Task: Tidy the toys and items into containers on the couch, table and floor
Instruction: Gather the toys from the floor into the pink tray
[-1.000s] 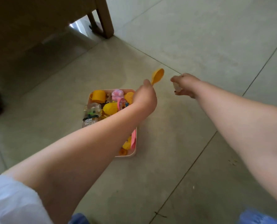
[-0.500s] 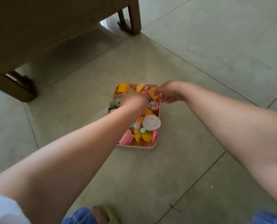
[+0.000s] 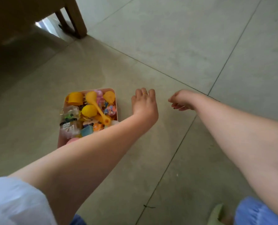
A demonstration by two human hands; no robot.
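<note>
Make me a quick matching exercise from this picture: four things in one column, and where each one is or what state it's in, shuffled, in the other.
Things
1. yellow spoon
2. left hand
3. wooden furniture leg
4. pink tray

Places or states
A. at the top left, standing on the floor
B. lying on top of the toys
C. on the floor, full of toys
D. empty, fingers loosely curled, just right of the tray

Pairs: 1-B, 2-D, 3-A, 4-C
</note>
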